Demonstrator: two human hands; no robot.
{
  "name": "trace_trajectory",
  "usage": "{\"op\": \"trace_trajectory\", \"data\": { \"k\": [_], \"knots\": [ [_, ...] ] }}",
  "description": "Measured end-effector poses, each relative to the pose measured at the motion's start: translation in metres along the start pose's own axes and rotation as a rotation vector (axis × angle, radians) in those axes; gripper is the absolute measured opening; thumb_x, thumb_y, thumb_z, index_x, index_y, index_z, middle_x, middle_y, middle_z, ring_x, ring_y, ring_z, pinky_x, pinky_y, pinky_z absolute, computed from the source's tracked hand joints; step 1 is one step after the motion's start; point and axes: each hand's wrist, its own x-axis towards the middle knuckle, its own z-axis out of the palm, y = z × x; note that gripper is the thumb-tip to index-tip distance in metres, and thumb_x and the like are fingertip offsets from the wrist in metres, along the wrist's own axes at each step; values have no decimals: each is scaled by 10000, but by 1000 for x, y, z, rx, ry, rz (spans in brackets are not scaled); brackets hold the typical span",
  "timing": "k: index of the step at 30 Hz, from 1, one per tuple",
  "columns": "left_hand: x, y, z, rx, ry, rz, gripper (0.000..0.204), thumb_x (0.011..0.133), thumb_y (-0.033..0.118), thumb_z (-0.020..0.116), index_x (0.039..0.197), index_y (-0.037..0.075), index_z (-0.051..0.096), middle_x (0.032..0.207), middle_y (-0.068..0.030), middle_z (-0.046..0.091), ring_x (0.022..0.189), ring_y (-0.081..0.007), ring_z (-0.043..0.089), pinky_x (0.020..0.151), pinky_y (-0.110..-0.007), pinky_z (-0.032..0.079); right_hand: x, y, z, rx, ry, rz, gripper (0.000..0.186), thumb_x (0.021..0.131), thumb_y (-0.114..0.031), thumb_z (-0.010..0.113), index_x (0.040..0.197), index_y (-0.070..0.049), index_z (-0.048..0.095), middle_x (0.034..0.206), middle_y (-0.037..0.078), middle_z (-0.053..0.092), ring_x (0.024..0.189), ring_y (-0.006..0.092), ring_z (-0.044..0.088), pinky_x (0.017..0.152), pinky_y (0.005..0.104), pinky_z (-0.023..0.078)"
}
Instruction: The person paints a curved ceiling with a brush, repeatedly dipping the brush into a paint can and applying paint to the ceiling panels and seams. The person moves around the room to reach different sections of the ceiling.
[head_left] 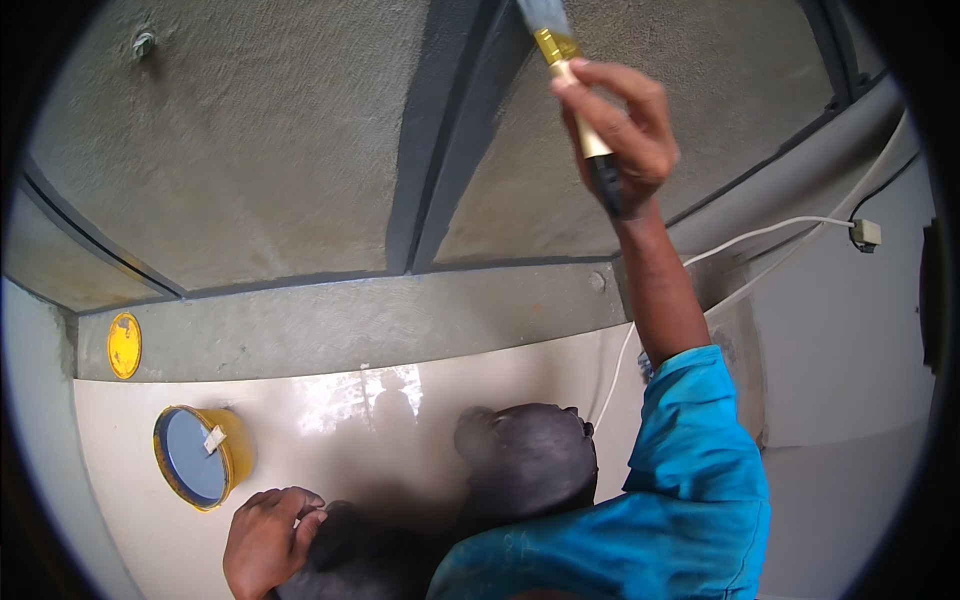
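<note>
My right hand (625, 125) is raised at the wall and closed around the handle of a paintbrush (592, 130). The brush has a cream and black handle, a gold ferrule and grey-blue bristles, whose tips run out of the picture at the top. Beside it runs a dark grey painted band (455, 140) down the rough grey wall. Low at the left, my left hand (270, 540) rests by my knee with its fingers curled; whether anything is in them cannot be made out. Close to that hand stands a yellow bucket (238, 450) of grey-blue paint (192, 455), with a pale piece at its rim.
A yellow lid (124, 346) leans on the grey ledge (300, 325) at the left. White cables (765, 228) run along the right to a small socket box (866, 234). A pipe stub (144, 43) sticks out at upper left. Shiny pale floor (290, 440) lies below.
</note>
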Motion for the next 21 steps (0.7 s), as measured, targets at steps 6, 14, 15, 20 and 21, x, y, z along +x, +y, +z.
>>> {"op": "trace_trajectory", "data": {
  "k": [6,14,15,20,21],
  "knots": [
    [-5,5,-1,12,1,-17,111,864,89,744,934,29,682,878,-129,743,879,-342,705,782,-426,538,-74,-57,22,137,-296,157,305,801,-41,800,1085,-151,784,1112,45,731,1039,212,693,843,331,603],
    [1,-7,3,8,-18,-21,123,890,135,725,955,46,670,900,-115,753,891,-349,702,819,-437,533,19,5,-2,137,26,92,297,827,18,801,1106,-73,754,1106,82,741,1008,213,723,821,341,626],
    [0,-6,3,7,-11,-22,123,893,141,723,956,48,672,895,-115,752,886,-348,702,815,-434,534,21,3,-1,101,84,94,293,818,-1,809,1093,-96,767,1096,72,747,990,208,723,816,332,617],
    [-2,-5,1,7,-25,-18,122,903,162,716,964,62,684,892,-114,750,873,-345,703,797,-431,539,-22,-35,-1,13,-129,77,354,810,-19,761,1115,-197,784,1112,47,727,1032,221,684,869,344,615],
    [-2,-5,2,8,-26,-5,123,908,170,713,965,65,687,893,-116,750,868,-346,703,789,-431,541,-45,-42,4,27,-246,78,309,844,-18,735,1092,-196,781,1116,39,721,1048,221,687,860,340,625]
  ]
}}
